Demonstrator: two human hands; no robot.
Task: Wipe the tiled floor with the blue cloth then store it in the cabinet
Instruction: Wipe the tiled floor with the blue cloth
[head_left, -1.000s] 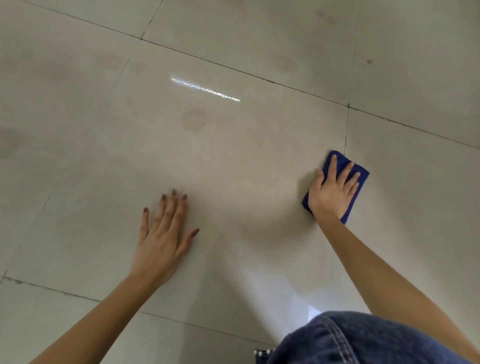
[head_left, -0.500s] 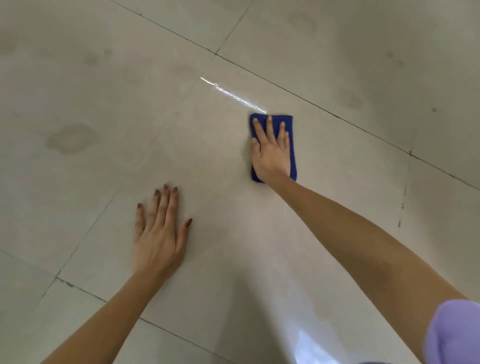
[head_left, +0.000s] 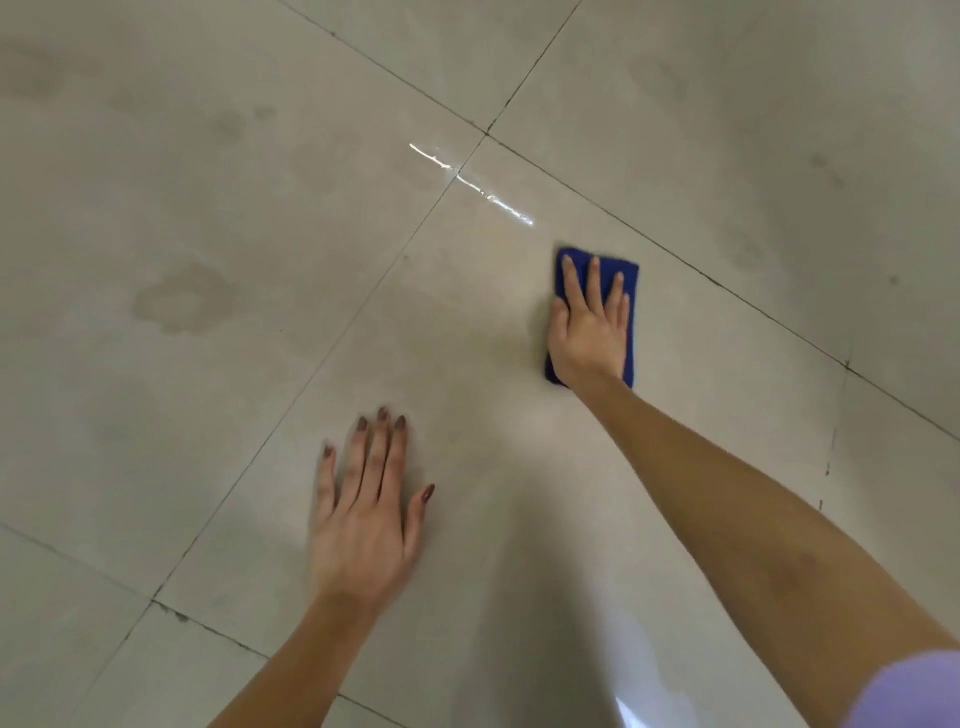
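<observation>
Right hand (head_left: 589, 332) lies flat, palm down, fingers straight and slightly spread, pressing on the blue cloth (head_left: 629, 291); nothing gripped, just held down under the open palm. Cloth is folded into a narrow rectangle, long side running near to far, its edges showing beyond the fingertips and along both sides of the hand. It sits on the tiled floor (head_left: 208, 415), right of centre, on the same tile as the other hand.

Left hand (head_left: 363, 519) rests nearer and to the left, well apart from the cloth, palm flat on the tile, fingers extended and close together, thumb out to the right, holding nothing.

Just beyond the cloth, a bright streak of reflected light (head_left: 470, 182) crosses a grout line. Far left, a dull blotchy stain (head_left: 179, 299) marks the neighbouring tile. A lilac sleeve (head_left: 914, 691) shows at the near right corner.
</observation>
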